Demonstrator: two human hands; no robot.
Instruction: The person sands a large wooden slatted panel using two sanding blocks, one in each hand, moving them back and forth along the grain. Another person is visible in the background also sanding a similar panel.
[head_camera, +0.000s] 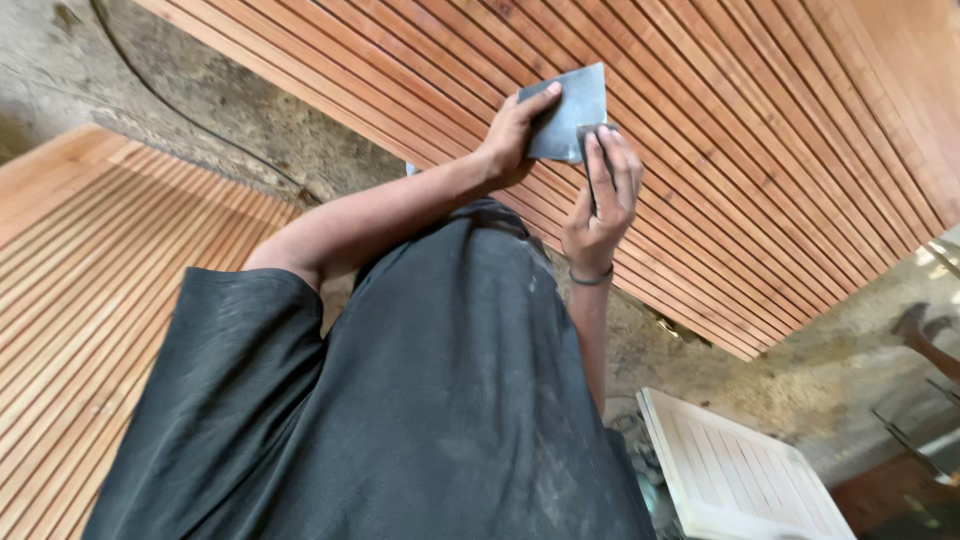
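Both hands are up on the grooved reddish wood panel (760, 150), far centre of the view, working a flat grey rectangular sheet (570, 105) (looks like a thin metal scraper or stiff abrasive sheet, cannot tell which). Left hand (515, 135) is clamped on the sheet's near-left edge, thumb on top, fingers hidden behind it. Right hand (600, 200) has its fingers pressed together flat along the sheet's near-right edge, fingertips on the surface; whether the thumb closes underneath cannot be told. Sheet sits against the panel or just above it; contact not clear. Progress, as a judgement: the panel's slats look evenly coloured, no visible boundary between worked and unworked strips, so how much is done cannot be read; work appears mid-way, sheet in hand on the surface. Sheet's long axis runs from near-left to far-right, roughly across the grooves, its far corner pointing up-right. A second slatted panel (90, 280) lies at near left, a white louvred panel (740, 480) at near right.
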